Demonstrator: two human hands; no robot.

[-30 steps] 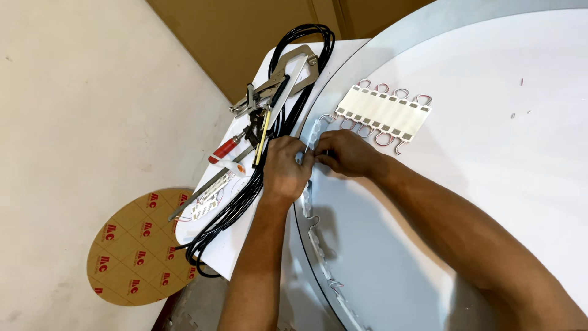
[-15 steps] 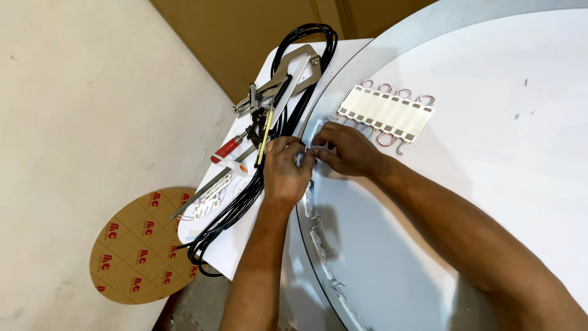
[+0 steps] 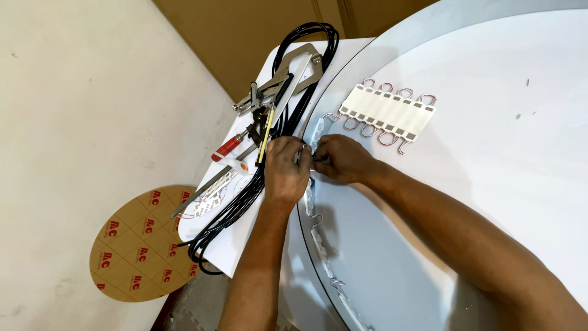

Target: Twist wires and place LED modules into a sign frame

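Near the centre of the frame, both hands meet at the inner rim of a large round white panel [image 3: 490, 159]. The left hand [image 3: 285, 171] and right hand [image 3: 340, 158] pinch a small white light module [image 3: 310, 160] stuck along that rim; more modules [image 3: 320, 240] trail down the edge. Right of the hands the panel lies open. A stack of modules [image 3: 387, 113] sits above. Left, close by, black cable [image 3: 245, 196], locking pliers [image 3: 288, 75] and a red-handled screwdriver [image 3: 230, 147] crowd a white board [image 3: 236, 242]. A brown disc [image 3: 138, 245] lies at lower left.
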